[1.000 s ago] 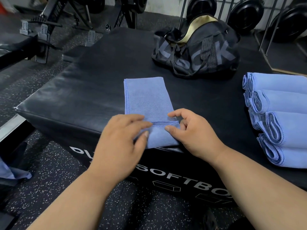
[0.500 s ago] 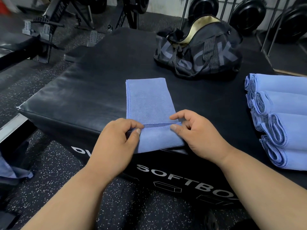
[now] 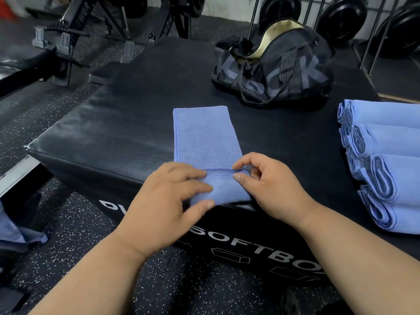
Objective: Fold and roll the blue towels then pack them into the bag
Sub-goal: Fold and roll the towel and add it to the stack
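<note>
While the first turn of a roll is started, the near end of a folded towel [image 3: 205, 137] is pinched by the left hand [image 3: 168, 201] and the right hand [image 3: 270, 189] at the front edge of a black box [image 3: 109, 123]. A tight, even roll probably calls for level hands and square edges. Rolled towels [image 3: 384, 164] are stacked to the right; the bag [image 3: 272, 71] sits beyond, its top open.
</note>
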Action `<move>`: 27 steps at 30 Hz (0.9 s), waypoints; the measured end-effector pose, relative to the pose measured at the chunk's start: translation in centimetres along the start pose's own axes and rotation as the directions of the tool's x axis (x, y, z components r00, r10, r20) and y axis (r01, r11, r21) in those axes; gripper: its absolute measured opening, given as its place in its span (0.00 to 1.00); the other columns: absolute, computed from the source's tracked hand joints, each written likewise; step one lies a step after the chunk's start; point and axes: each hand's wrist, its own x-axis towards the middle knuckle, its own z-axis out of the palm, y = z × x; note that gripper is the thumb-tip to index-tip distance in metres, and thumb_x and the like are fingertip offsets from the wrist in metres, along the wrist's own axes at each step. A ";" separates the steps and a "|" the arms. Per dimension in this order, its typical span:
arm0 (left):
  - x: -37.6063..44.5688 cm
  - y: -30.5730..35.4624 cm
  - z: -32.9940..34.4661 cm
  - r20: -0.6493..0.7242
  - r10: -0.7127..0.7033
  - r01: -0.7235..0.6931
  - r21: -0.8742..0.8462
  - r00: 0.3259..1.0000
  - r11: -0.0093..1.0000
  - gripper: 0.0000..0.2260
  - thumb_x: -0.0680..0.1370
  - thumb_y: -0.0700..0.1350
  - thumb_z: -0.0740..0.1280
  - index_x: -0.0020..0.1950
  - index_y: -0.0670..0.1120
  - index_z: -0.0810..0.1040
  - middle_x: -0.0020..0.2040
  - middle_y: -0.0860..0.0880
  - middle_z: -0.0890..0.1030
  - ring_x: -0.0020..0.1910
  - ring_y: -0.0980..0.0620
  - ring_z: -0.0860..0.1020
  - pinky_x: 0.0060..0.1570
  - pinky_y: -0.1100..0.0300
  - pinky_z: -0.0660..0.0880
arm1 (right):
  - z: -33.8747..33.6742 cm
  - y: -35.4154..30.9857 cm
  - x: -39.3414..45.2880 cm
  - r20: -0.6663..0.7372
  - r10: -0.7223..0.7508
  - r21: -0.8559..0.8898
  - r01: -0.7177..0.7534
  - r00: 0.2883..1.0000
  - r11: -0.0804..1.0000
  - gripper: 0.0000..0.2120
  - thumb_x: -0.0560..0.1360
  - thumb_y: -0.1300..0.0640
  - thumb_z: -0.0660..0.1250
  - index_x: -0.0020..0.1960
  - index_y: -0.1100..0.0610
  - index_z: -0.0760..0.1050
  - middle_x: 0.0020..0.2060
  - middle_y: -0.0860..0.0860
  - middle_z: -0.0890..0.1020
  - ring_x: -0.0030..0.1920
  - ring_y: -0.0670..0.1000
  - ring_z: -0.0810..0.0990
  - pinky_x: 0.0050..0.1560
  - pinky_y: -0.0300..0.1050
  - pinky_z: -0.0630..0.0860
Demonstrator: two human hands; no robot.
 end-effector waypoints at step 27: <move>0.5 -0.5 -1.4 0.016 -0.528 0.482 -0.432 0.849 0.762 0.09 0.79 0.55 0.72 0.59 0.61 0.81 0.49 0.56 0.86 0.48 0.53 0.83 0.54 0.50 0.80 | -0.4 -0.9 -0.5 -0.032 0.031 0.279 -0.021 0.999 0.960 0.15 0.78 0.54 0.75 0.62 0.40 0.79 0.39 0.41 0.80 0.38 0.46 0.76 0.44 0.36 0.76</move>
